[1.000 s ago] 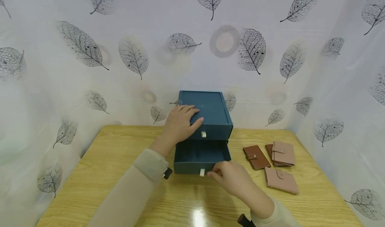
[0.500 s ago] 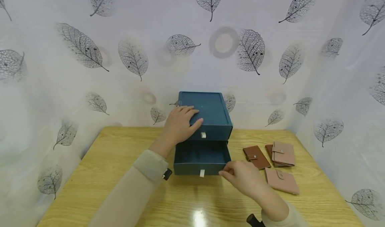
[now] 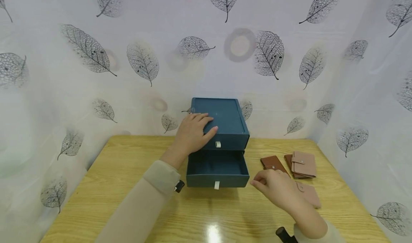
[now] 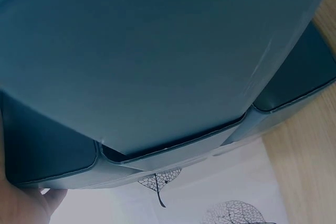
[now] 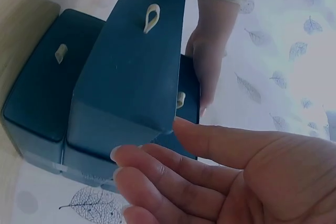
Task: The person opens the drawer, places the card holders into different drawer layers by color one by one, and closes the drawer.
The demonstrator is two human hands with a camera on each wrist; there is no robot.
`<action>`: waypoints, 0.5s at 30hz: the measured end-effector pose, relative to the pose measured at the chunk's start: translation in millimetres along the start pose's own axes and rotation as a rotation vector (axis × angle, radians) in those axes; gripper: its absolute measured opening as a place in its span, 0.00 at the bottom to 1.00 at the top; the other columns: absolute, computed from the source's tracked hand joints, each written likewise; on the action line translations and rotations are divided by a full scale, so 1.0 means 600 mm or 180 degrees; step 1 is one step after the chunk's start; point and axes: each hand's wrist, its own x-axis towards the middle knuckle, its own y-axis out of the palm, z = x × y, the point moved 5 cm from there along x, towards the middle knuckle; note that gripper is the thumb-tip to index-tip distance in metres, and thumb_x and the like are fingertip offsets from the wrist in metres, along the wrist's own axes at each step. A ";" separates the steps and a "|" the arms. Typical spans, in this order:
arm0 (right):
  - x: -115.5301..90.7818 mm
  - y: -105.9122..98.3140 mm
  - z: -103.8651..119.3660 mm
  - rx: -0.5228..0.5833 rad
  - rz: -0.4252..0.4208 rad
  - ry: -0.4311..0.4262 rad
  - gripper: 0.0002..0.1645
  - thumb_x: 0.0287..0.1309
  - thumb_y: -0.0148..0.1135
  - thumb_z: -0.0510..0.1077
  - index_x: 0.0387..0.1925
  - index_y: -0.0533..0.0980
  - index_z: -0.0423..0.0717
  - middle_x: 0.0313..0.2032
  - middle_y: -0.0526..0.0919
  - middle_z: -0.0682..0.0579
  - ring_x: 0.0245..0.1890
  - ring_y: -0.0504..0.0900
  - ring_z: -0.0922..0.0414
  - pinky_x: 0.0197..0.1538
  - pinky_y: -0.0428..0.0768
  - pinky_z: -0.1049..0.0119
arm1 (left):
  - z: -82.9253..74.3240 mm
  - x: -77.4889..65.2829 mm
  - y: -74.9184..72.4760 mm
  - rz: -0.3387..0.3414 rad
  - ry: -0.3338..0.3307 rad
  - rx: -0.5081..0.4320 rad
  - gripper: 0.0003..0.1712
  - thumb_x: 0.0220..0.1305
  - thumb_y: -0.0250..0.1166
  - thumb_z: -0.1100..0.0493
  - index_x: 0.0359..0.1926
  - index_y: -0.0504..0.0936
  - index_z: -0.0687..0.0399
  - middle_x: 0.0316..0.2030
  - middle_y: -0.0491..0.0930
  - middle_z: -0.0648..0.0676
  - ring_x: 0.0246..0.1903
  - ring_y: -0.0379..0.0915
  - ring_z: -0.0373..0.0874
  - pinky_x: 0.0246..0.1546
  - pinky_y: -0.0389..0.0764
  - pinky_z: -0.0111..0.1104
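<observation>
A dark blue desktop drawer unit [image 3: 222, 110] stands at the back middle of the table. Its middle drawer [image 3: 199, 180] is pulled out, shows no contents, and has a pale pull tab [image 3: 217, 185] at the front. My left hand [image 3: 193, 134] rests on the unit's top left edge, fingers over the top. Just right of the drawer's front corner is my right hand [image 3: 278, 187], holding nothing, its fingers loosely bent. The right wrist view shows this hand [image 5: 262, 174] close to the drawer's side; the drawers above and below are shut.
To the right lie several small wallets: a brown one [image 3: 273, 161], a pink one [image 3: 304, 164] on top of a brown one, and a pink one [image 3: 311, 196] partly covered by my right hand. A leaf-print curtain [image 3: 206, 78] hangs behind the wooden table [image 3: 135, 164].
My right hand has moved right, away from the drawer front beside the tab, past its right corner. My left hand and the pulled-out drawer stay in place.
</observation>
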 end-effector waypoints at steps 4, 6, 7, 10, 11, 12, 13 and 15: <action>0.001 -0.007 -0.011 -0.0017 -0.0051 -0.0016 0.05 0.63 0.68 0.46 0.33 0.85 0.50 0.27 0.84 0.61 0.26 0.80 0.66 0.29 0.80 0.66 | 0.001 0.000 0.000 -0.0001 -0.0001 -0.0011 0.34 0.74 0.47 0.34 0.70 0.72 0.45 0.71 0.67 0.52 0.71 0.59 0.52 0.74 0.55 0.49; 0.001 -0.011 -0.015 -0.0026 -0.0052 -0.0011 0.05 0.63 0.68 0.46 0.33 0.85 0.50 0.27 0.83 0.61 0.26 0.80 0.66 0.29 0.80 0.66 | 0.002 0.000 0.001 0.0010 -0.0005 -0.0007 0.34 0.74 0.47 0.33 0.70 0.72 0.45 0.71 0.67 0.52 0.71 0.59 0.52 0.74 0.54 0.49; 0.001 -0.013 -0.017 -0.0036 -0.0049 -0.0018 0.06 0.63 0.68 0.47 0.34 0.85 0.50 0.27 0.83 0.61 0.26 0.80 0.66 0.30 0.80 0.66 | 0.002 0.000 0.001 0.0014 -0.0008 -0.0005 0.34 0.74 0.47 0.33 0.70 0.72 0.45 0.71 0.67 0.52 0.71 0.59 0.52 0.74 0.54 0.49; 0.002 -0.018 -0.023 0.0005 -0.0007 -0.0017 0.07 0.64 0.67 0.48 0.35 0.84 0.49 0.29 0.84 0.61 0.28 0.81 0.65 0.31 0.80 0.64 | 0.001 0.000 0.000 0.0034 -0.0015 -0.0002 0.34 0.74 0.47 0.34 0.71 0.72 0.45 0.71 0.66 0.52 0.71 0.58 0.52 0.74 0.54 0.48; 0.002 -0.019 -0.026 0.0014 0.0001 -0.0012 0.07 0.64 0.67 0.48 0.35 0.84 0.49 0.29 0.84 0.61 0.28 0.81 0.65 0.32 0.80 0.64 | 0.001 0.000 0.000 0.0039 -0.0016 -0.0001 0.34 0.74 0.47 0.34 0.71 0.72 0.45 0.71 0.66 0.52 0.71 0.58 0.52 0.74 0.54 0.48; 0.002 -0.021 -0.028 0.0029 0.0015 -0.0002 0.08 0.64 0.67 0.48 0.36 0.84 0.49 0.29 0.84 0.60 0.29 0.81 0.64 0.32 0.81 0.64 | 0.001 0.000 -0.001 0.0043 -0.0017 -0.0002 0.34 0.74 0.47 0.34 0.71 0.72 0.45 0.71 0.66 0.52 0.71 0.58 0.52 0.74 0.54 0.48; 0.003 -0.022 -0.031 0.0045 0.0018 0.0012 0.08 0.64 0.66 0.48 0.36 0.84 0.48 0.30 0.84 0.60 0.29 0.81 0.64 0.32 0.81 0.63 | 0.000 0.000 -0.001 0.0047 -0.0016 -0.0003 0.34 0.75 0.47 0.34 0.71 0.72 0.45 0.71 0.66 0.52 0.71 0.58 0.52 0.74 0.54 0.48; 0.005 -0.025 -0.038 0.0056 0.0023 0.0046 0.10 0.65 0.66 0.49 0.38 0.84 0.47 0.30 0.84 0.60 0.29 0.81 0.64 0.32 0.81 0.63 | 0.000 0.001 -0.001 0.0047 -0.0014 -0.0003 0.34 0.75 0.47 0.34 0.71 0.72 0.45 0.71 0.66 0.52 0.71 0.58 0.52 0.74 0.54 0.48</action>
